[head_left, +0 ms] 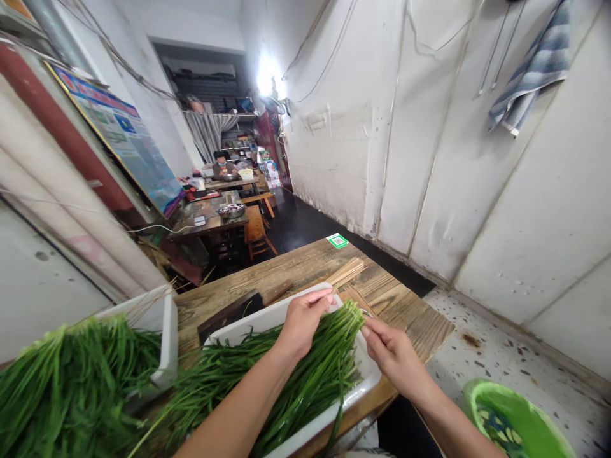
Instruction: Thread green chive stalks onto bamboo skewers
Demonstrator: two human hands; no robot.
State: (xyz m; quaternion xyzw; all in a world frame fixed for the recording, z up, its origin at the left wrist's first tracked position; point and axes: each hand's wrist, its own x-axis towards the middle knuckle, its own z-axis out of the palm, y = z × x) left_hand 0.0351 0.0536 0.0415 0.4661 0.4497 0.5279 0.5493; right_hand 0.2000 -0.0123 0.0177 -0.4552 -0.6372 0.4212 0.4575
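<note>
A white plastic tray (281, 310) full of green chives (305, 375) stands on the wooden table, with the pale stem ends toward the right. My left hand (303, 321) reaches over the tray, its thumb and index finger closed at the near end of a bundle of bamboo skewers (351, 270). How many skewers it grips is hidden. At the stem ends, my right hand (391, 353) pinches some chive stems between thumb and fingers. A small dark thing by those fingertips is too small to name.
A second white container (169, 337) heaped with chives (71, 375) sits left. Behind the tray lies a dark cleaver-like blade (229, 315). A green basin (515, 413) stands on the floor at right. Farther back, a person (223, 166) sits at a table.
</note>
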